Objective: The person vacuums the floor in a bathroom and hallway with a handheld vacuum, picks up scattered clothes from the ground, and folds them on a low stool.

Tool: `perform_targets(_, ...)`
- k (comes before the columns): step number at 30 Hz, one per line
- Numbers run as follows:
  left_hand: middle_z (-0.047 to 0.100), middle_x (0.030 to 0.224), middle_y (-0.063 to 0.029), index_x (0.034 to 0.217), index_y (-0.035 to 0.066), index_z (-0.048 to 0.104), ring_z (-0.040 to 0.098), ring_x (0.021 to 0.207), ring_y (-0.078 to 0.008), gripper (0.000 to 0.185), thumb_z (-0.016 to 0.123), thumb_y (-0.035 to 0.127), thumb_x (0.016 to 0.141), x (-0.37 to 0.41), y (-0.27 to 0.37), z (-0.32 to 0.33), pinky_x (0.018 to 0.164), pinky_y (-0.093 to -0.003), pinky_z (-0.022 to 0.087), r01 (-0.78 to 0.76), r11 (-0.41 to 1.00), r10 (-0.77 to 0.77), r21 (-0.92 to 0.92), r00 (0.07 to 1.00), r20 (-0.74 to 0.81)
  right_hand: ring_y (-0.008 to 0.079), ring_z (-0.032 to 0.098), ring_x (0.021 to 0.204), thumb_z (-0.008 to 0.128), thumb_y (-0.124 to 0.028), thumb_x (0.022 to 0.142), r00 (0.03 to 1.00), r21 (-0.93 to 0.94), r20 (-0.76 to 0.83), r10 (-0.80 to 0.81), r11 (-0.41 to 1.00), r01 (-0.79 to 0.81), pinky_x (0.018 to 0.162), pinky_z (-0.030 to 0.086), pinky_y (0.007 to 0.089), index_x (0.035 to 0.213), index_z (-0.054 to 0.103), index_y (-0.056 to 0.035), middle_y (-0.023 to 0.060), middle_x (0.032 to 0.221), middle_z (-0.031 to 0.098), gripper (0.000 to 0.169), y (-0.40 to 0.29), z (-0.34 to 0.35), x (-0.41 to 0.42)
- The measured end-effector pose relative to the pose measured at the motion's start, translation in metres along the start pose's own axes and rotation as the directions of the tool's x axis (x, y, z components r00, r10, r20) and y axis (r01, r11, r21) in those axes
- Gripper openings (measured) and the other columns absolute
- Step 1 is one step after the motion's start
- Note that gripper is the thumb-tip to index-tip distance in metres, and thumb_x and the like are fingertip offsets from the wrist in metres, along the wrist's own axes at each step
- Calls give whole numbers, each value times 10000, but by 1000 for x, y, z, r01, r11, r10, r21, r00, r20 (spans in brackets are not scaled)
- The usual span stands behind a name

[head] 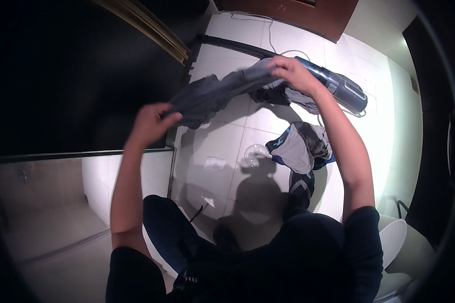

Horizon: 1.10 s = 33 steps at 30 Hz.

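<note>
A dark grey cloth garment [220,91] hangs stretched between my two hands above the tiled floor. My left hand [153,123] pinches its lower left end between thumb and fingers. The upper right end is gripped by my right hand [290,72]. Behind and below that hand lies a crumpled grey and black garment [301,99], partly hidden. Nearer to me, a bundle of light grey, black and blue clothing [299,146] rests by my foot in a dark flip-flop [302,185].
A grey and blue vacuum cleaner [345,91] with a black tube [235,46] and a cord lies on the floor beyond. A clear round plastic container [256,154] and a paper slip [214,163] are on the tiles. A glass panel [53,197] stands at left.
</note>
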<state>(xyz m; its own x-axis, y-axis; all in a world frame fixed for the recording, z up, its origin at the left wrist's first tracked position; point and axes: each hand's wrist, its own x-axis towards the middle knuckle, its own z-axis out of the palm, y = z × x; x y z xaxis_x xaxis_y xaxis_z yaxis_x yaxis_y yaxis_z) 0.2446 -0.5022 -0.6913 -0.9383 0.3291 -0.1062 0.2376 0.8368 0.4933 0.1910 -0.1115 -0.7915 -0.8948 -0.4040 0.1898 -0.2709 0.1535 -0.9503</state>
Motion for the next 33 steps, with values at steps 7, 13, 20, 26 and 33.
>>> perform_targets(7,596,1005,-125,1053,57,622,596,896,-299,418,653,372,781,-33,-70,215,775,-371,476,48,993,-21,-105,969,245,220,488,975,629,-143,729,972,-713,57,229,690,-121,808,379,388,872,685,-184,25,970,545,160,98,85,-89)
perform_targets(13,572,1016,-126,1020,71,612,560,981,-282,402,656,384,771,-7,-9,286,828,-403,446,399,917,-399,-13,917,14,230,509,953,606,-224,777,954,-790,32,297,592,-158,805,385,394,928,660,-156,65,956,549,174,107,116,-122)
perform_targets(20,575,1011,-79,1041,51,544,558,982,-217,383,672,272,757,36,-6,312,801,-355,442,565,810,-550,-161,825,128,285,594,879,648,-314,748,802,-494,-90,591,673,-551,745,450,396,836,624,-81,90,900,632,250,114,164,-96)
perform_targets(26,599,956,-63,995,96,526,590,858,-155,211,588,52,797,32,-23,287,723,-293,483,215,-232,-538,-949,784,309,83,497,586,672,-91,684,807,280,-182,562,816,-506,540,402,244,708,546,-36,26,667,574,139,159,158,-94)
perform_targets(33,589,982,-54,985,99,512,598,889,-206,173,576,73,827,9,-57,262,809,-358,496,64,-343,-529,-937,811,249,40,445,638,597,33,761,824,467,25,566,723,-510,606,380,205,719,494,-72,-33,654,475,153,129,148,-98)
